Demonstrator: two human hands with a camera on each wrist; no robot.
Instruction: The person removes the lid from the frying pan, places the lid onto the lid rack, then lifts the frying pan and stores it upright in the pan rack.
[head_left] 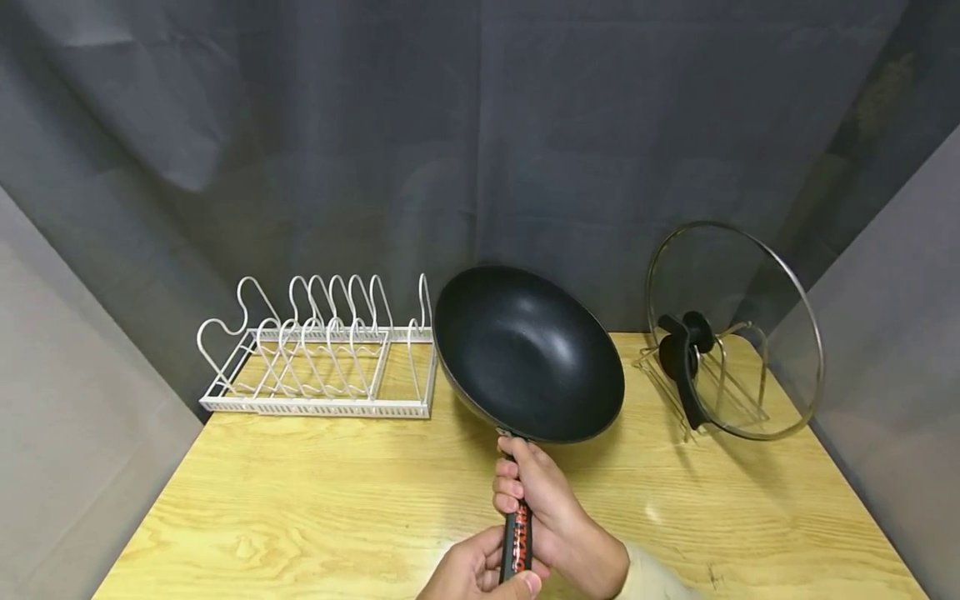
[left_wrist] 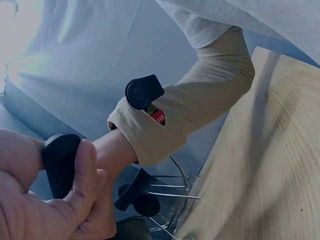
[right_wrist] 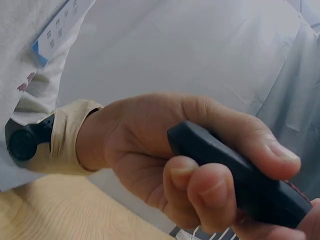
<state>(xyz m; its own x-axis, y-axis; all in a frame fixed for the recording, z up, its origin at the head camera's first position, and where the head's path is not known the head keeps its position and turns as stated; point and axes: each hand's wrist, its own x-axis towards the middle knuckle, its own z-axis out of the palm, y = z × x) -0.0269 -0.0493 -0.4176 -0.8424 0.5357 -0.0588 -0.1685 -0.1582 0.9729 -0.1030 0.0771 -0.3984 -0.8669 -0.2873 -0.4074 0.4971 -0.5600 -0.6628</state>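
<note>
A black wok (head_left: 528, 354) is held up over the table, tilted with its inside facing me. Its dark handle (head_left: 517, 537) with red lettering points toward me. My right hand (head_left: 543, 492) grips the handle close to the pan. Lower down, the left hand (head_left: 480, 567) holds the handle near its end, thumb along it. From the right wrist camera, the left hand's fingers (right_wrist: 212, 187) curl round the handle (right_wrist: 240, 175). The left wrist view has the handle's end (left_wrist: 62, 162) in the left hand (left_wrist: 30, 200), with the right hand (left_wrist: 102, 215) behind.
Left of the wok stands a white wire rack (head_left: 345, 408) with upright loops. A glass lid (head_left: 813, 350) with a black handle (head_left: 686, 375) leans in a metal wire stand (head_left: 723, 375) at the right. Dark curtain (head_left: 480, 167) hangs behind the wooden table (head_left: 300, 500).
</note>
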